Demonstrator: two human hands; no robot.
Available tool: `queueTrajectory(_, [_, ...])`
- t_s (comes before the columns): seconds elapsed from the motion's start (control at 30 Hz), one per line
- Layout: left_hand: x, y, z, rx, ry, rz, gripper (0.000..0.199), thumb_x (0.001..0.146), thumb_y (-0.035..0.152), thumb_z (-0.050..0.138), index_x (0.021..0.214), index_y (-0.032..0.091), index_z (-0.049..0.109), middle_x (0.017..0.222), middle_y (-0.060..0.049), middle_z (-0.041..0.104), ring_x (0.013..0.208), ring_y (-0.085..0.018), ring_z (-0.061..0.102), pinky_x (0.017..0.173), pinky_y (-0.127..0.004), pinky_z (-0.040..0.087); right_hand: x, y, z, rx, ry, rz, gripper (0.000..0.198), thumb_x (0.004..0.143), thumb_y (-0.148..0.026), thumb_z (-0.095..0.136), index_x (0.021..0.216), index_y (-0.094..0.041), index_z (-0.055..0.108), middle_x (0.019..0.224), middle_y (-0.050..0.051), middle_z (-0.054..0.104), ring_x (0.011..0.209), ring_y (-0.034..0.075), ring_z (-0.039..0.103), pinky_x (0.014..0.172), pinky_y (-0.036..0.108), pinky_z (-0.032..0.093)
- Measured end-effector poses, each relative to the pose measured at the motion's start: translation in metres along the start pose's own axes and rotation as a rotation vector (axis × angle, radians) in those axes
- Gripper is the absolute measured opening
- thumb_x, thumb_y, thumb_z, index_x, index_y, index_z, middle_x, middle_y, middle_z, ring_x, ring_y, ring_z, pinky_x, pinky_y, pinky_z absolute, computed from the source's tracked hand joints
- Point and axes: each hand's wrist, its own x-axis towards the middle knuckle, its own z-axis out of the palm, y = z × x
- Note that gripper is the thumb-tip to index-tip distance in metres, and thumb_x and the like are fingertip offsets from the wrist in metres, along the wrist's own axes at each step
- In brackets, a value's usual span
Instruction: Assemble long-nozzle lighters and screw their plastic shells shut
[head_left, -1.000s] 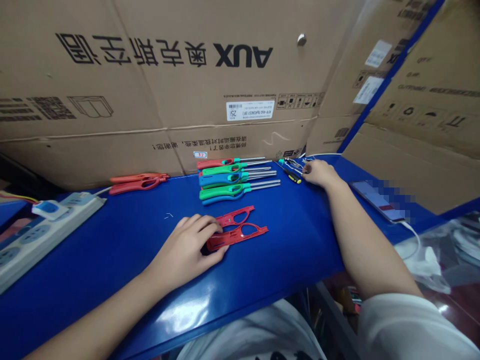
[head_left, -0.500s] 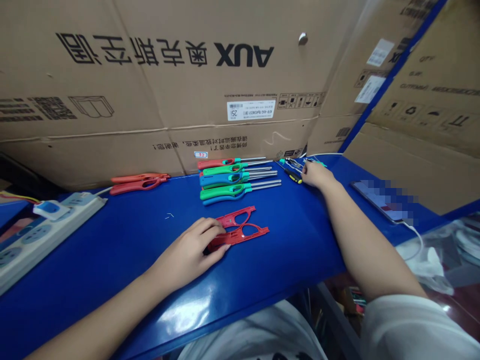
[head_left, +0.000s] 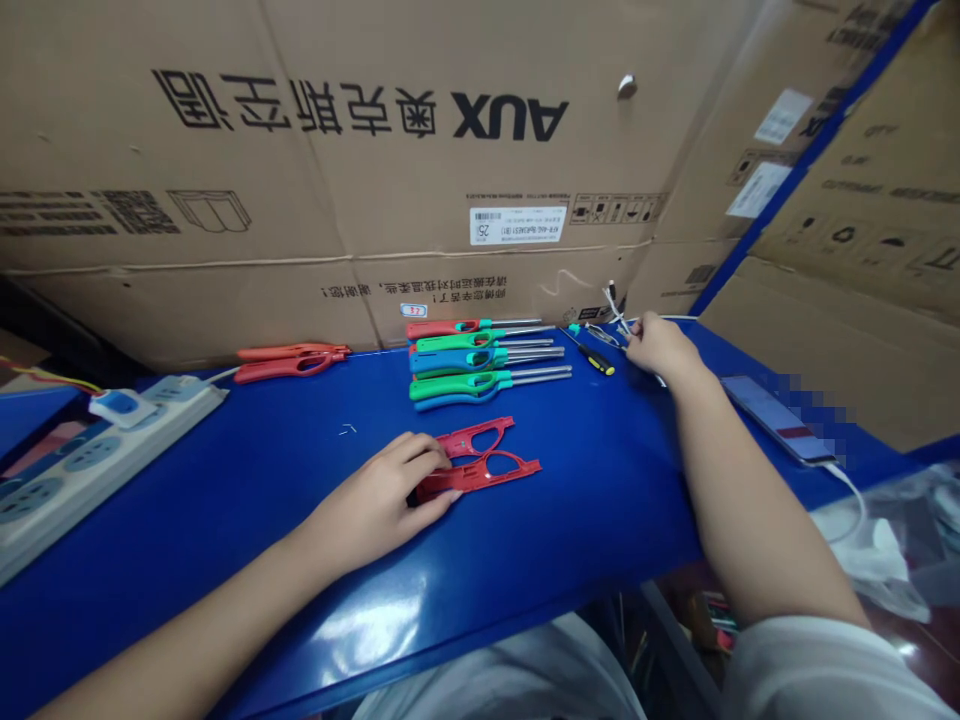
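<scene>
From the head view, you've got your left hand (head_left: 397,490) low over the blue table (head_left: 585,530), half curled, thumb on the near edge and fingers over the left ends of two red casing halves (head_left: 476,475), which lie side by side, loops toward the right. Over on the far side, your right hand (head_left: 664,348) has its fingertips pinched together on a thin pale piece (head_left: 616,310), dark tip slanting up against the cardboard wall (head_left: 412,210); your hand hides its lower end. Just left of those fingers lies a black-and-yellow screwdriver (head_left: 596,359), then the row of colored lighters (head_left: 450,386), metal tubes pointing right. A phone (head_left: 776,418) lies beside your right forearm.
</scene>
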Motion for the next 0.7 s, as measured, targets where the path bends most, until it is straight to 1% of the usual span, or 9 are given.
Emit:
queueTrajectory(0.1, [-0.001, -0.003, -0.003, 0.002, -0.003, -0.004, 0.019, 0.096, 0.035, 0.061, 0.108, 0.022, 0.066, 0.113, -0.008, 0.066, 0.105, -0.024, 0.064, 0.093, -0.039, 0.055, -0.001, 0.000, -0.005, 0.045, 0.042, -0.044, 0.016, 0.087, -0.024, 0.057, 0.102, -0.019, 0.060, 0.102, 0.018, 0.071, 0.090, 0.032, 0.066, 0.072, 0.037, 0.047])
queueTrajectory(0.2, [-0.001, -0.004, -0.007, 0.008, -0.025, -0.009, 0.018, 0.097, 0.035, 0.060, 0.108, 0.022, 0.066, 0.111, -0.008, 0.065, 0.104, -0.024, 0.064, 0.092, -0.037, 0.055, -0.005, -0.005, -0.008, 0.114, 0.069, -0.151, 0.012, 0.087, -0.022, 0.055, 0.098, -0.019, 0.059, 0.096, 0.016, 0.070, 0.087, 0.029, 0.064, 0.074, 0.036, 0.047])
queueTrajectory(0.37, [0.000, -0.003, -0.016, 0.035, -0.110, -0.051, 0.018, 0.098, 0.034, 0.056, 0.105, 0.021, 0.065, 0.107, -0.008, 0.064, 0.100, -0.024, 0.063, 0.087, -0.038, 0.055, -0.024, -0.029, -0.011, 0.239, 0.057, -0.434, 0.008, 0.090, -0.026, 0.053, 0.097, -0.021, 0.054, 0.097, 0.010, 0.069, 0.087, 0.023, 0.064, 0.081, 0.032, 0.048])
queueTrajectory(0.47, [-0.001, -0.004, -0.023, 0.051, -0.153, -0.065, 0.018, 0.097, 0.034, 0.057, 0.107, 0.021, 0.066, 0.110, -0.008, 0.063, 0.100, -0.024, 0.063, 0.086, -0.037, 0.055, -0.040, -0.046, -0.011, 0.336, 0.050, -0.701, 0.007, 0.091, -0.027, 0.053, 0.096, -0.021, 0.052, 0.097, 0.010, 0.067, 0.090, 0.024, 0.063, 0.083, 0.034, 0.047])
queueTrajectory(0.53, [-0.002, -0.006, -0.028, 0.068, -0.178, -0.079, 0.019, 0.096, 0.034, 0.058, 0.107, 0.021, 0.066, 0.112, -0.008, 0.063, 0.100, -0.024, 0.064, 0.087, -0.037, 0.055, -0.051, -0.056, -0.010, 0.385, 0.034, -0.846, 0.007, 0.092, -0.027, 0.052, 0.096, -0.021, 0.052, 0.098, 0.010, 0.066, 0.090, 0.024, 0.063, 0.083, 0.035, 0.048])
queueTrajectory(0.63, [-0.001, -0.010, -0.033, 0.084, -0.188, -0.097, 0.021, 0.096, 0.036, 0.060, 0.112, 0.023, 0.066, 0.113, -0.007, 0.065, 0.101, -0.024, 0.065, 0.089, -0.038, 0.055, -0.067, -0.070, -0.007, 0.405, -0.020, -0.963, 0.007, 0.094, -0.027, 0.052, 0.097, -0.021, 0.051, 0.097, 0.010, 0.065, 0.087, 0.023, 0.062, 0.081, 0.034, 0.047])
queueTrajectory(0.7, [0.000, -0.010, -0.033, 0.059, -0.136, -0.117, 0.028, 0.094, 0.039, 0.063, 0.120, 0.026, 0.065, 0.116, -0.006, 0.066, 0.105, -0.025, 0.065, 0.092, -0.040, 0.054, -0.077, -0.077, -0.005, 0.405, -0.050, -1.016, 0.007, 0.094, -0.027, 0.052, 0.097, -0.021, 0.051, 0.096, 0.009, 0.064, 0.085, 0.022, 0.061, 0.078, 0.034, 0.047])
